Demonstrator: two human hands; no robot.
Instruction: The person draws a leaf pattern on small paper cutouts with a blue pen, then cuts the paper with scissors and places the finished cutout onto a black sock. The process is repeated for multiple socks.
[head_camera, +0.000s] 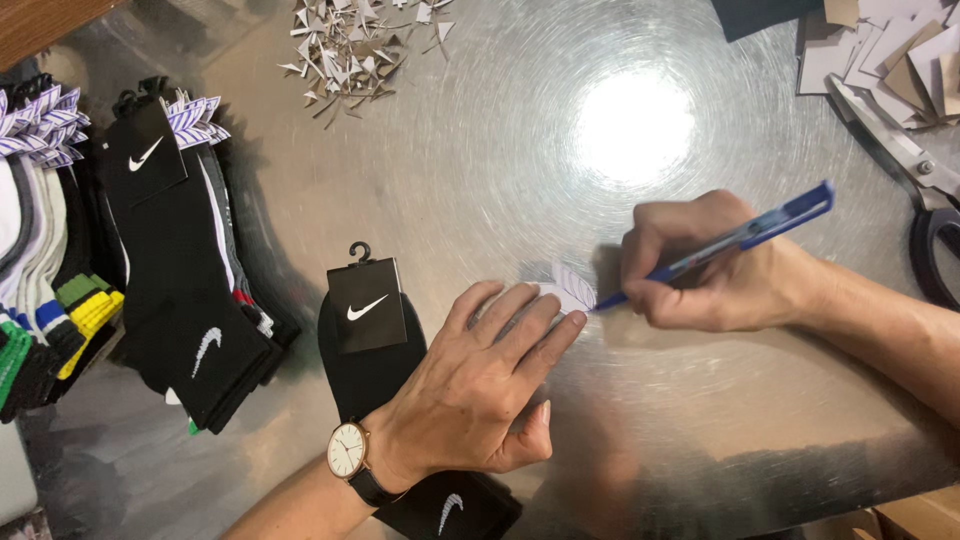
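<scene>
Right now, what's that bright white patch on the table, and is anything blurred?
Head view: lamp glare on the brushed metal table, ringed by circular scratches; the right hand with the blue pen looks slightly motion-blurred; the left hand is sharp.

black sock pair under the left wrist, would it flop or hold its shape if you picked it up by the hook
Probably floppy: the black sock pair is soft knit lying flat on the metal table, so the toe end would likely dangle. Only the black card header under the hook looks stiff. It seems light, and the cloth would likely drag when pushed, though the left hand rests across it.
</scene>
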